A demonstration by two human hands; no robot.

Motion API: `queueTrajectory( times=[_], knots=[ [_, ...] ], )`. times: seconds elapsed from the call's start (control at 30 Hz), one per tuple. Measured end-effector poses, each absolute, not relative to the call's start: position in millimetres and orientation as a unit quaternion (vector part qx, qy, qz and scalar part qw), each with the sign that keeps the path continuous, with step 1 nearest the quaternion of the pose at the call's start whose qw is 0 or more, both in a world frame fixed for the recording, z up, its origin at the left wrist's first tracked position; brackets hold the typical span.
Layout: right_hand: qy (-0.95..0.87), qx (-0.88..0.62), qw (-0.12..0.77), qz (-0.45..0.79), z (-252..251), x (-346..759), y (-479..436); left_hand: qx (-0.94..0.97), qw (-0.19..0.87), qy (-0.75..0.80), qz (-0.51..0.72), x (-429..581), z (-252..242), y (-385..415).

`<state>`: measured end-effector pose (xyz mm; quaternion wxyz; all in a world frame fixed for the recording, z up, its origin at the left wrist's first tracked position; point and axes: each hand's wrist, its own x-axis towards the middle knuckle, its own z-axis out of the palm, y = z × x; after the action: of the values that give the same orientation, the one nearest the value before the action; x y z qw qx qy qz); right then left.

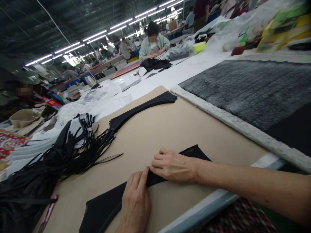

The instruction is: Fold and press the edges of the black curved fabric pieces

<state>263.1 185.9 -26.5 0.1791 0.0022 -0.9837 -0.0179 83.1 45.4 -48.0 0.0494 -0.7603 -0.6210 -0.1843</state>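
A curved black fabric piece [102,210] lies on the tan board [165,126] near the front edge. My left hand [136,202] lies on its middle, fingers together and pressing down on it. My right hand [173,166] rests just to the right with fingers curled onto the same piece, its fingertips meeting those of the left hand. A second long curved black piece [143,108] lies further back on the board, untouched.
A heap of thin black strips [48,168] spreads at the left. A dark grey textured mat [247,90] with a pale border lies to the right. A person in a light green top sits at the far end of the long white table [184,69].
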Motion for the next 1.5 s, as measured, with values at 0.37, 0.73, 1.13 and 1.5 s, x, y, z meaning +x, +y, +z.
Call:
queueTrajectory(
  times=[0.37, 0.73, 1.13, 1.5],
  knots=[
    [-0.984, -0.012, 0.178, -0.009, -29, 297, 204, -0.774, 0.024, -0.607, -0.182, 85, -47, 45],
    [-0.985, -0.029, 0.17, 0.017, -32, 304, 202, -0.771, 0.042, -0.618, -0.148, 89, -46, 48],
    [-0.985, -0.031, 0.168, 0.009, -36, 323, 210, -0.799, 0.115, -0.582, -0.098, 85, -43, 54],
    [-0.987, -0.035, 0.156, 0.015, -33, 328, 210, -0.824, 0.087, -0.556, -0.065, 101, -35, 68]
  ],
)
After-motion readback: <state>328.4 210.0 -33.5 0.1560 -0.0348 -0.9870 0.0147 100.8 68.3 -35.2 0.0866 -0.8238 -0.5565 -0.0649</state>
